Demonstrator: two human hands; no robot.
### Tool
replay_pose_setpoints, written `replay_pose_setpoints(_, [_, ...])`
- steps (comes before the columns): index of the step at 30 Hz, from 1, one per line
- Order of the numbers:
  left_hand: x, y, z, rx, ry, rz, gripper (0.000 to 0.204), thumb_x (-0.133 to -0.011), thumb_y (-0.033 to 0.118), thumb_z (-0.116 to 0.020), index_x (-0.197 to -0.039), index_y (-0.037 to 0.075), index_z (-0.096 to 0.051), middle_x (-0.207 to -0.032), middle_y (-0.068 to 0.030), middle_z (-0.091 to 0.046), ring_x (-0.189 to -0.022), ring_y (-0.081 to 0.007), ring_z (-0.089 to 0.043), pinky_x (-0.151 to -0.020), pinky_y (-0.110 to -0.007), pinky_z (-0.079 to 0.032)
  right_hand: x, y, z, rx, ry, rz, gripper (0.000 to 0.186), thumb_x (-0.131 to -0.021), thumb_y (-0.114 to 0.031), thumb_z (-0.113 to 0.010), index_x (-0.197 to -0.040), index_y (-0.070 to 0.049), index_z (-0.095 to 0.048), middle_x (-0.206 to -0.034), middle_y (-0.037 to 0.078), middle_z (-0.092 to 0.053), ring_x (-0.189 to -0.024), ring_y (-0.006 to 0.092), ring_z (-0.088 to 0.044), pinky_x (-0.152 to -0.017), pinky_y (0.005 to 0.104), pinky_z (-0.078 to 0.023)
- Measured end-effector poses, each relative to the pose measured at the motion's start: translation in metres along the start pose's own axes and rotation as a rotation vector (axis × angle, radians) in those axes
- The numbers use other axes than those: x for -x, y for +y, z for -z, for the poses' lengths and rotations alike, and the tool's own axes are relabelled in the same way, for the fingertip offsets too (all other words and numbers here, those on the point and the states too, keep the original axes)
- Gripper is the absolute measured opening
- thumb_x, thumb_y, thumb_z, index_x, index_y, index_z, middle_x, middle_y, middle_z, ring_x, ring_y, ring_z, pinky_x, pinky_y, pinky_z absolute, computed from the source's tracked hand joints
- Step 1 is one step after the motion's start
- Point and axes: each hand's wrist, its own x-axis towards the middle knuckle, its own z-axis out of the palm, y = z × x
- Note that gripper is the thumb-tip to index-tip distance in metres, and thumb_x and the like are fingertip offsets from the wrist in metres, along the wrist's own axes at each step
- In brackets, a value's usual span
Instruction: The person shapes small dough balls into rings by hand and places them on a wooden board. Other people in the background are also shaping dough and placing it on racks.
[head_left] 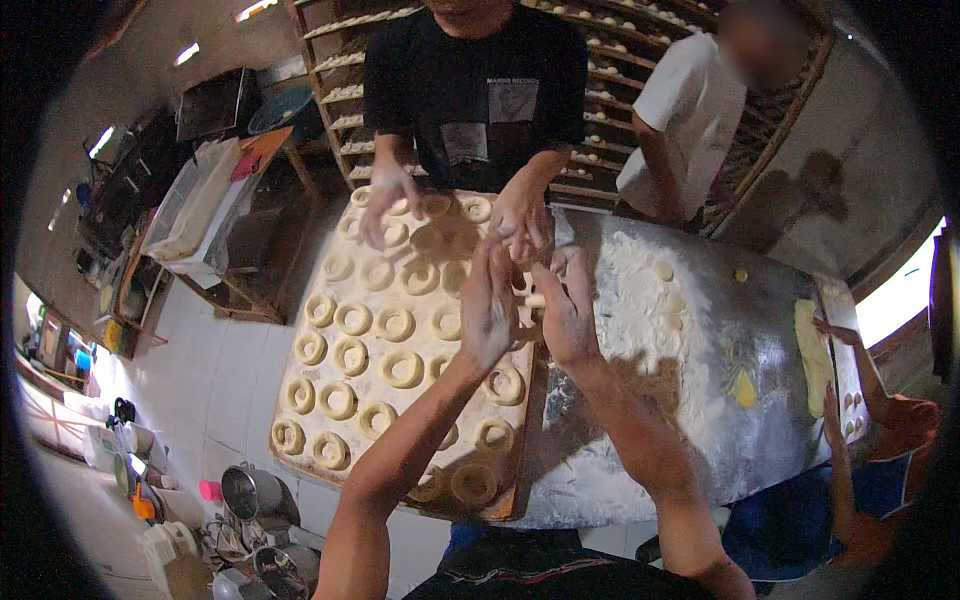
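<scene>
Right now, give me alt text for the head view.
Two bare hands, left hand and right hand, meet above a wooden board of dough rings beside a floured metal table.

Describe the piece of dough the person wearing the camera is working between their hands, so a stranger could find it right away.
Start at the wooden board covered with rows of dough rings. Above its right edge, the left hand and right hand meet. The small pale dough piece pinched between them is the only one raised in the air, not lying on the board.
</scene>
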Motion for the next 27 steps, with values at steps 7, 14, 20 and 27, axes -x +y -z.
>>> replay_pose_setpoints(7, [-0.066, -0.048, 0.049, -0.667, 0.221, -0.306, 0.039, -0.098, 0.024, -0.044, -0.129, 0.001, -0.048, -0.111, -0.0220, -0.060, -0.098, -0.0307, -0.061, -0.080, -0.043, -0.047, -0.046, 0.080, 0.027, 0.626, 0.268, -0.052, 0.036, -0.096, -0.019, -0.048, -0.127, -0.003, -0.040, -0.102, 0.012, -0.057, -0.096, 0.0226, -0.055, -0.084, 0.0351, -0.044])
replay_pose_setpoints(14, [-0.017, -0.027, 0.166, -0.595, 0.443, -0.293, 0.039, -0.102, 0.028, -0.039, -0.129, 0.002, -0.050, -0.123, -0.0146, -0.056, -0.110, -0.0240, -0.054, -0.096, -0.033, -0.041, 0.152, 0.074, 0.177, 0.942, 0.524, -0.134, 0.031, -0.095, -0.009, -0.049, -0.125, -0.002, -0.045, -0.071, 0.008, -0.062, -0.078, 0.0198, -0.060, -0.076, 0.0325, -0.047])
replay_pose_setpoints(20, [0.042, 0.004, 0.167, -0.437, 0.443, -0.312, 0.043, -0.099, 0.034, -0.044, -0.125, 0.000, -0.052, -0.109, -0.0088, -0.060, -0.092, -0.0157, -0.056, -0.079, -0.028, -0.042, 0.206, 0.063, 0.226, 0.978, 0.542, -0.143, 0.025, -0.094, -0.007, -0.050, -0.117, 0.000, -0.055, -0.093, 0.013, -0.063, -0.088, 0.0246, -0.062, -0.076, 0.0349, -0.050])
replay_pose_setpoints(27, [0.147, 0.010, 0.199, -0.422, 0.694, -0.194, 0.042, -0.097, 0.033, -0.047, -0.122, 0.000, -0.053, -0.109, -0.0109, -0.060, -0.089, -0.0176, -0.058, -0.078, -0.029, -0.042, 0.180, 0.056, 0.240, 1.554, 0.234, -0.304, 0.051, -0.094, -0.030, -0.049, -0.134, 0.001, -0.043, -0.138, 0.021, -0.044, -0.132, 0.0342, -0.037, -0.112, 0.0525, -0.018])
